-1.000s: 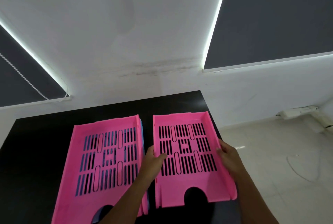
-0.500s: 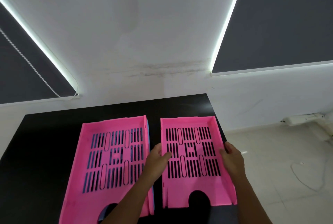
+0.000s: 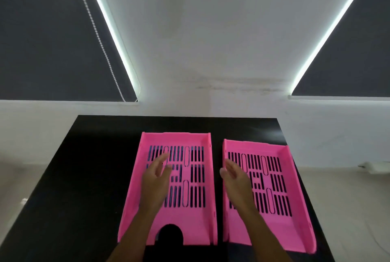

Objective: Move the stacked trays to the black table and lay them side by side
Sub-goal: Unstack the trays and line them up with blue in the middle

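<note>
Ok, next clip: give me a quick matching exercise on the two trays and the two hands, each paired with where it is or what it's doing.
Things:
1. left pink tray
2. right pink tray
3. left hand
4. right hand

States:
A. open, over the right tray's left part
B. flat on the black table, blue showing through its slots
C. open, fingers spread over the left tray
D. flat on the table, near its right edge

Pairs: 1-B, 2-D, 3-C, 4-A

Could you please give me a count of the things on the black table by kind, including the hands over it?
Pink trays: 2, the left tray and the right tray
Hands: 2, the left hand and the right hand
Total: 4
</note>
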`<state>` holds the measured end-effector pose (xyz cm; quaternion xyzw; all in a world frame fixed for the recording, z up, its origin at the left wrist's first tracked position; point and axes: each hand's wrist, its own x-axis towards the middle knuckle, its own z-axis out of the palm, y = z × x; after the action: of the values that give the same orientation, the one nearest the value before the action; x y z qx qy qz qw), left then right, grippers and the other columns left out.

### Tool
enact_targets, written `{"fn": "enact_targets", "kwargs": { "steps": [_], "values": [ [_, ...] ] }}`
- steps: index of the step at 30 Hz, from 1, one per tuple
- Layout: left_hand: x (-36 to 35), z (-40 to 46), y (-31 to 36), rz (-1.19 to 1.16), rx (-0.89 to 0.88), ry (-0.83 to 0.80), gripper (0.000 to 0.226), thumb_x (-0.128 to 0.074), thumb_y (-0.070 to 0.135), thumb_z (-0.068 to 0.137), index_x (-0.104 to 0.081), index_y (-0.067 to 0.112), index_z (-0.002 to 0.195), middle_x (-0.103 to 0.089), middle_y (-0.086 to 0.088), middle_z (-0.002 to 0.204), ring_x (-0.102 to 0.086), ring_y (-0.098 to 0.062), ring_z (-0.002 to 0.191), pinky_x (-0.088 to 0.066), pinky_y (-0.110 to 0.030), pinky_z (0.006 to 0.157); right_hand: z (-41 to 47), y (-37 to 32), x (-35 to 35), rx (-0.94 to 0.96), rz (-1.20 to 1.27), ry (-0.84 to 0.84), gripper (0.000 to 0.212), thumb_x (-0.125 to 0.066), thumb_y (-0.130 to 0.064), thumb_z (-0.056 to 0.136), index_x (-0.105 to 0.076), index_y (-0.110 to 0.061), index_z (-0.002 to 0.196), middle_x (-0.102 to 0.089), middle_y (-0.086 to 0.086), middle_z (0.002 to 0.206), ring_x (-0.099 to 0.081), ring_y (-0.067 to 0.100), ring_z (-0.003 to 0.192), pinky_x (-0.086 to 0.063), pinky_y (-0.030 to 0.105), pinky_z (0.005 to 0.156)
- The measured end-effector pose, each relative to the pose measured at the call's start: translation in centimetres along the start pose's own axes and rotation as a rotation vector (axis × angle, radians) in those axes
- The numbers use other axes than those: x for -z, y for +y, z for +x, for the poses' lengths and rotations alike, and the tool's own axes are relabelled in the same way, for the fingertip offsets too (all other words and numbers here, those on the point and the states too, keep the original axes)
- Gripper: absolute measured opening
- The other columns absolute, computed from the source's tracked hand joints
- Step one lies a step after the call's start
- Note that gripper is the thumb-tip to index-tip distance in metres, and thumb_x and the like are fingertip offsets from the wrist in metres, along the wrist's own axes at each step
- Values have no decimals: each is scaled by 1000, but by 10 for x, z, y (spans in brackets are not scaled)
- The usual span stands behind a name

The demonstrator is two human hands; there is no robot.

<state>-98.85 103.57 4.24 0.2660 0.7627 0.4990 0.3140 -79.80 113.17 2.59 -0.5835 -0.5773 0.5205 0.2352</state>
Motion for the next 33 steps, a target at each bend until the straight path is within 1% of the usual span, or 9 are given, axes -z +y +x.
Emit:
{"fn": "enact_targets", "kwargs": {
  "steps": [4,6,9,11,14,18,25,30,33],
  "values": [
    [40,8,-18,49,47,94,48,-54,17,97,-46,24,144,-43,-1,152,-51,-17,129,-44,-42,106,-11,-3,-36,-20,-77,-86,48,-54,-16,101,-47,-16,149,-62,-8,128,-64,4,108,-52,24,93],
    [58,12,-31,69,108,96,60,-55,21,96,-32,30,151,-23,0,162,-54,-21,127,-52,-46,98,-15,3,-48,-36,-107,-75,48,-53,-19,101,-48,-19,149,-67,-6,120,-68,7,99,-60,33,88],
    [77,15,-45,47,264,-6,66,-55,22,97,-24,25,155,-36,-2,155,-64,-6,79,-54,-23,63,-19,13,-61,-90,-137,-41,53,-55,-25,99,-46,-21,151,-68,6,124,-70,24,105,-60,52,90],
    [84,17,-52,-36,292,-111,49,-57,20,96,-45,24,143,-63,-2,132,-72,-11,72,-56,-28,65,-23,10,-67,-108,-141,-14,49,-54,-24,100,-48,-20,149,-68,8,121,-69,28,105,-60,54,89],
    [93,19,-59,-84,240,-157,32,-59,22,94,-59,26,126,-75,0,105,-76,-6,80,-58,-28,67,-29,-7,-72,-75,-158,24,39,-53,-20,101,-55,-19,140,-69,-1,104,-71,23,95,-63,49,82],
    [120,33,-51,-136,173,-138,27,-59,24,95,-62,26,121,-76,-1,102,-76,-10,81,-60,-33,70,-30,-35,-89,-11,-106,49,39,-54,-20,100,-58,-17,139,-68,-6,102,-67,11,88,-59,39,82],
    [207,72,-77,-68,132,-40,33,-55,37,96,-59,20,124,-75,-8,97,-76,-14,73,-57,-23,56,-43,-63,-172,22,-37,-123,63,-62,-37,94,-42,-20,152,-58,2,146,-58,18,130,-46,47,111],
    [279,81,-101,-24,129,115,34,-52,37,98,-65,14,118,-75,-7,92,-74,-26,78,-55,-33,65,-47,-72,-243,25,-19,-306,41,-59,-15,98,-56,-28,137,-71,-9,124,-69,2,109,-57,28,94],
    [312,80,-114,21,92,195,35,-49,40,99,-69,14,113,-74,-5,93,-72,-28,85,-56,-41,78,-51,-75,-279,6,-30,-397,44,-61,-16,97,-55,-27,139,-71,-9,125,-68,6,113,-55,35,100]
  ]
}}
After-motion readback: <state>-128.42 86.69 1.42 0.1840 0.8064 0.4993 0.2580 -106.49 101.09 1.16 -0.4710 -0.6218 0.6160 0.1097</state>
